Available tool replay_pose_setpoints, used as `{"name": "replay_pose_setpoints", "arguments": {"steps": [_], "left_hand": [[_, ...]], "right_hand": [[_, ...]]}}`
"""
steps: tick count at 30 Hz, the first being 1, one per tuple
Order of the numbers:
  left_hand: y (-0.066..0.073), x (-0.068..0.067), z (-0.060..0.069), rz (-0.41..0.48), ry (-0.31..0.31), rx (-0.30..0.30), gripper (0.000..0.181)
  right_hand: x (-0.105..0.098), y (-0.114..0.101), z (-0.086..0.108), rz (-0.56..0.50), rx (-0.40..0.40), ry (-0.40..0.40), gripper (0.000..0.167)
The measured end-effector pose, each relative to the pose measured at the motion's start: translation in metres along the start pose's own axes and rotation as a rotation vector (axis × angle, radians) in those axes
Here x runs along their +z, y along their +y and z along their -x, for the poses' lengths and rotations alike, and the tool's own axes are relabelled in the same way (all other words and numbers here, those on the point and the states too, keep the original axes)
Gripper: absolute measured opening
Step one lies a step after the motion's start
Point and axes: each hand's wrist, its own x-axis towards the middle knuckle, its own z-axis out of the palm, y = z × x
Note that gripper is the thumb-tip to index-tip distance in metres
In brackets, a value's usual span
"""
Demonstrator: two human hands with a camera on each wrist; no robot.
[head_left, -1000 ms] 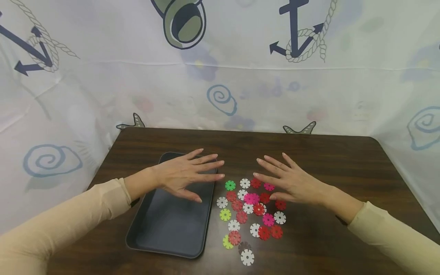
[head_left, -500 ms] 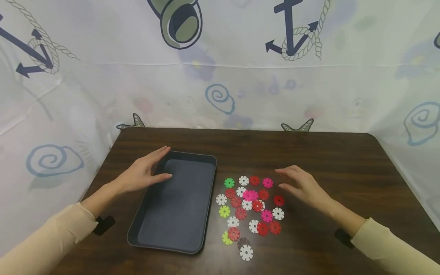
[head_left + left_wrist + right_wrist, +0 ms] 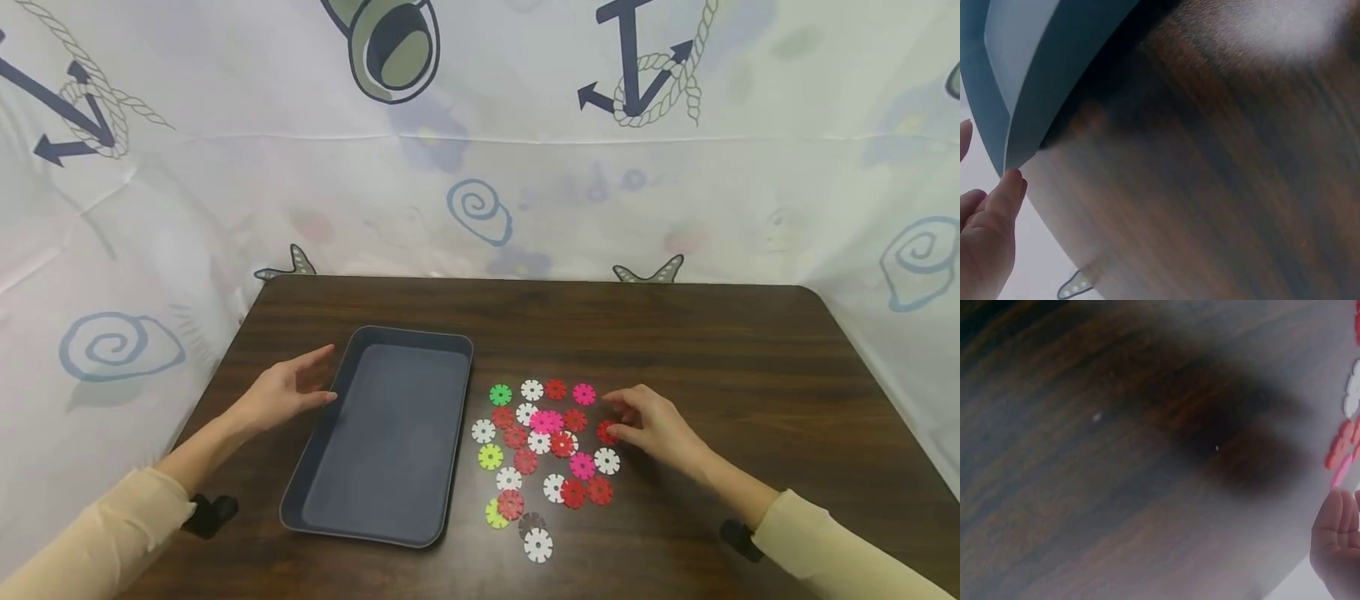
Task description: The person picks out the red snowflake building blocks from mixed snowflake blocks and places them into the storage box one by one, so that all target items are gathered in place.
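Discs (image 3: 526,461) with notched rims lie flat in a loose cluster on the brown desk (image 3: 637,333), between its middle and its near edge, just right of a dark grey tray (image 3: 386,442). The right hand (image 3: 656,427) hangs at the cluster's right side, its thumb and fingers apart, nothing between them. The thumb tip overlaps a red disc (image 3: 604,430) and the fingertips come just beside a pink disc (image 3: 584,394) at the far right of the group; whether they touch, I cannot tell. The left hand (image 3: 279,393) is beside the tray's left long side, thumb and fingers also apart, the thumb tip right at the rim; contact there cannot be made out either.

I count about ten red discs, nine white, four pink, two yellow-green, one green and one dark brown, several overlapping. There is one tray. It sits in the desk's left half, its long axis running from the near edge toward the far edge, the far end leaning slightly right, roughly along the desk's left edge. The white disc (image 3: 538,545) at the cluster's near end lies nearest the desk's near edge.
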Motion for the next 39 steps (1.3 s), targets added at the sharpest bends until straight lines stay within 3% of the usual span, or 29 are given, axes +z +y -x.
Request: {"name": "replay_pose_setpoints", "arguments": {"steps": [7, 14, 23, 39], "left_hand": [[-0.009, 0.005, 0.000, 0.090, -0.007, 0.000, 0.071], [-0.008, 0.007, -0.002, 0.082, 0.014, 0.008, 0.065], [-0.012, 0.011, -0.002, 0.123, 0.030, 0.013, 0.059], [-0.016, 0.014, -0.004, 0.137, 0.050, 0.001, 0.053]], "right_hand": [[0.004, -0.001, -0.001, 0.017, 0.026, -0.039, 0.036], [0.005, 0.000, 0.000, 0.027, 0.050, -0.078, 0.033], [0.008, 0.001, 0.001, 0.023, 0.066, -0.087, 0.025], [0.009, -0.001, -0.002, 0.049, 0.089, -0.087, 0.025]]}}
